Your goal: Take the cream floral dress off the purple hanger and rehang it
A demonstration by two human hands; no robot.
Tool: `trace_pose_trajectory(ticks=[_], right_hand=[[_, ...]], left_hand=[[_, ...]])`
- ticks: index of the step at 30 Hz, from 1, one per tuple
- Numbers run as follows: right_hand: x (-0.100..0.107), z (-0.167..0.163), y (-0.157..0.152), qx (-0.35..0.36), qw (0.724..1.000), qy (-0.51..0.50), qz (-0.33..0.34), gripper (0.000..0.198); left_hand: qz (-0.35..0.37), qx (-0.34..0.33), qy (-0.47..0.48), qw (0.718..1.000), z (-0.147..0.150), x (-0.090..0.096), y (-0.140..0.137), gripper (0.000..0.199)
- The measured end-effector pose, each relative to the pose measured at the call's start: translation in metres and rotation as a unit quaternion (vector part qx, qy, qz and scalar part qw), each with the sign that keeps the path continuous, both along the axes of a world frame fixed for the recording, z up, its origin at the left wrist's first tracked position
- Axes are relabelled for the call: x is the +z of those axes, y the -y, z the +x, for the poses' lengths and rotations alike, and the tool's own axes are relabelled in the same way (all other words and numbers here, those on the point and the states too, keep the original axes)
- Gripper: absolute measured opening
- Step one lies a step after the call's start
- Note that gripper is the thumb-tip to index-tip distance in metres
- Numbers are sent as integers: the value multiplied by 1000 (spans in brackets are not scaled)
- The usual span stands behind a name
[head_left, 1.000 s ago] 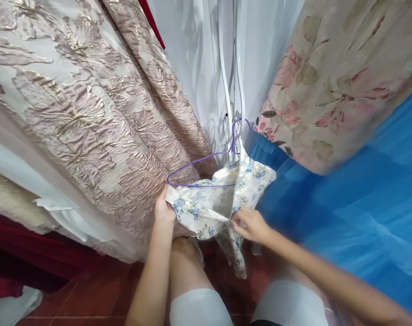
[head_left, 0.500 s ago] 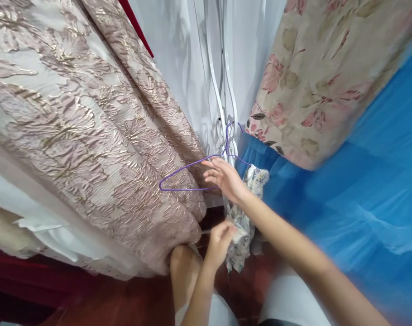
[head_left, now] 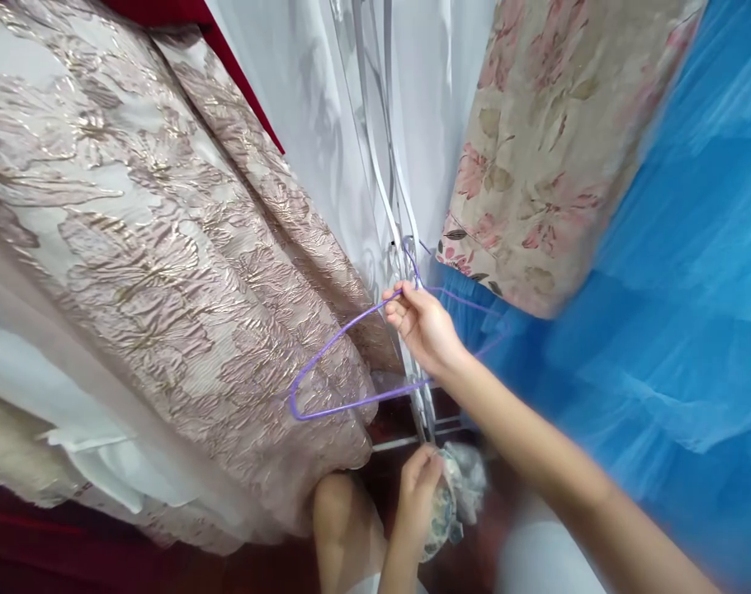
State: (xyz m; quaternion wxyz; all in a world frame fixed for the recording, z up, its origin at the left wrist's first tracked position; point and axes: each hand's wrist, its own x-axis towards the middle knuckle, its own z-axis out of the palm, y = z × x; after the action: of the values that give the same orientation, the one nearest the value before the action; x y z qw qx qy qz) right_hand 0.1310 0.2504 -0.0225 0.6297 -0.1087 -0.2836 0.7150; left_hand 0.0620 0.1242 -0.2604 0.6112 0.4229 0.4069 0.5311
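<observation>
My right hand is closed, with thumb and fingers pinching a thin purple clothes hanger on its upper arm near the hook. The hanger's hook reaches up to the white metal stand, and no garment hangs on it. Lower down, my left hand is closed on a small floral garment, off-white with bluish-grey print. The cloth dangles crumpled from my fingers, above the dark reddish floor and in front of my legs. Its full shape cannot be made out.
A pink and gold brocade fabric hangs on the left. At the right hang a beige flowered cloth and blue tulle. White drapery is behind the stand. Near the floor, white bars cross behind my left hand.
The floral garment has come off the hanger's right arm and moved down with my left hand. My right hand has closed on the hanger, which has swung round and tilted.
</observation>
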Motion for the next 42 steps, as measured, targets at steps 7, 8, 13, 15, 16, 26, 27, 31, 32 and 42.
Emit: trace_pose_trajectory(ticks=[7,8,13,15,16,26,27,31,32,42], right_hand=[[18,51,-39,2,985,171,19,22],[18,58,-46,-6,979,201,27,24],[10,86,-57,-47,920,368,128,42],[3,92,-50,-90,895,400,174,48],[0,94,-47,-119,887,402,192,49],[13,148,-51,-377,688,583,212,55],[15,153,-42,-406,659,598,207,55],[14,156,14,-518,583,595,196,51],[11,154,29,-523,582,592,194,49],[21,170,57,-215,686,674,172,49]], left_hand=[[-62,36,110,991,1,9,7,53],[-63,36,115,991,1,11,9,52],[-45,34,121,991,-3,9,11,48],[-36,25,133,990,-4,8,10,48],[-34,23,138,990,-4,8,9,49],[-17,19,108,994,-18,31,12,50],[-15,20,109,994,-20,32,13,50],[-23,27,121,992,-27,28,13,46],[-32,32,125,991,-29,26,13,45],[-34,64,139,988,-48,31,12,46]])
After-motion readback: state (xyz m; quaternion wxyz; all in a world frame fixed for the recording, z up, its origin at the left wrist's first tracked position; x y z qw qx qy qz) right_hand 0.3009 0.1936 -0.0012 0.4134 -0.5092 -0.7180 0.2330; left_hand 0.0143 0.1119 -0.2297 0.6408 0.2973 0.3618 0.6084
